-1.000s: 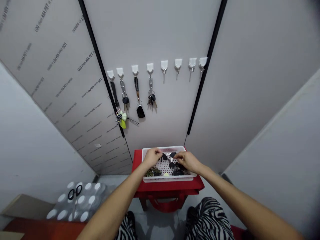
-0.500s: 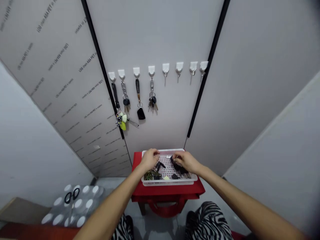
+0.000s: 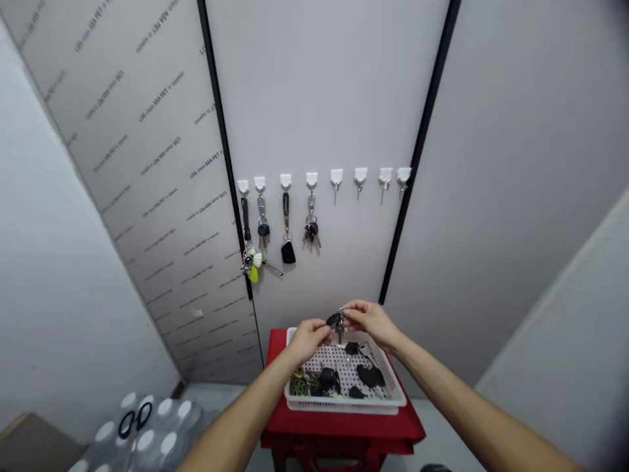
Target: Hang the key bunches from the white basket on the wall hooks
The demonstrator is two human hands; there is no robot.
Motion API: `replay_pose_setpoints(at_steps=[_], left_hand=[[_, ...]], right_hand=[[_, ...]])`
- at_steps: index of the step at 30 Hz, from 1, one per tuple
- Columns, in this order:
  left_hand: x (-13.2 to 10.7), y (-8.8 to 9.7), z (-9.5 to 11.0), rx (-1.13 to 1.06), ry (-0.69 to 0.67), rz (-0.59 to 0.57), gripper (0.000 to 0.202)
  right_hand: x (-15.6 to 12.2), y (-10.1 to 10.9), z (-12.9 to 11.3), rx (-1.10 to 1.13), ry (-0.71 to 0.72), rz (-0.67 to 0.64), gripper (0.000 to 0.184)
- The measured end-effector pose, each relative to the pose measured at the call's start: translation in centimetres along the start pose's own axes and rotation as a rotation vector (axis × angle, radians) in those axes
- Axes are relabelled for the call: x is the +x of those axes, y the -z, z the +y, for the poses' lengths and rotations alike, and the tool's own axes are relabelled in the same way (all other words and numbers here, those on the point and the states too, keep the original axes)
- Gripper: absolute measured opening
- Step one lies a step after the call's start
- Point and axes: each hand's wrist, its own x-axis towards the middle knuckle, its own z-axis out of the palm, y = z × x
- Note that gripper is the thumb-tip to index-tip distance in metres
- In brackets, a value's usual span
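Observation:
Above the far rim of a white perforated basket (image 3: 344,409), my two hands hold one bunch of keys (image 3: 340,329) on a metal ring. My right hand (image 3: 366,321) is closed on the ring. My left hand (image 3: 312,337) pinches the black key head (image 3: 333,319). Metal key blades hang down between the hands. Inside the basket lie black-headed keys (image 3: 371,376), a dark key fob (image 3: 329,378) and a tangle of green and gold rings (image 3: 302,383).
The basket stands on a red-covered stool (image 3: 344,429). On the wall ahead, a row of white hooks (image 3: 336,176) carries several key sets (image 3: 311,226) on its left side; the hooks to the right hold nothing. Black-handled scissors (image 3: 135,419) lie on wrapped bottles (image 3: 147,440) at lower left.
My hands have come up out of the basket and closer together, lifting the keys. The view has shifted, so the hooks and the basket sit lower in the picture.

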Motion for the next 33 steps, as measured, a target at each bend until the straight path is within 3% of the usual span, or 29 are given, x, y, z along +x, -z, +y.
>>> replay_pose_setpoints(at_steps=[5,10,15,20,24,27,30,33], left_hand=[[1.6,0.5,3.3,0.001,-0.072,0.095,0.019],[4.4,0.3,9.9,0.079,-0.288,0.256,0.025],[7.3,0.4,15.7,0.239,-0.375,0.350,0.030],[9.8,0.8,18.3,0.401,-0.489,0.412,0.025],[10.2,1.0,18.2,0.457,-0.465,0.419,0.024],[9.2,1.3,16.4,0.402,-0.356,0.394,0.030],[7.7,1.8,12.8,0.324,-0.260,0.342,0.033],[5.7,1.9,7.5,0.357,-0.174,0.276,0.031]], right_hand=[[1.7,0.5,-3.7,-0.015,0.107,0.016,0.010],[4.1,0.1,-11.0,0.017,0.347,0.134,0.003],[6.6,-0.3,-17.5,0.029,0.520,0.292,0.006],[8.9,-0.4,-20.1,-0.020,0.570,0.453,0.004],[10.0,-0.5,-19.8,-0.099,0.511,0.504,0.004],[10.0,-0.2,-18.4,-0.188,0.522,0.514,0.012],[9.2,0.8,-15.1,-0.336,0.613,0.549,0.024],[7.0,1.6,-9.2,-0.573,0.574,0.395,0.026]])
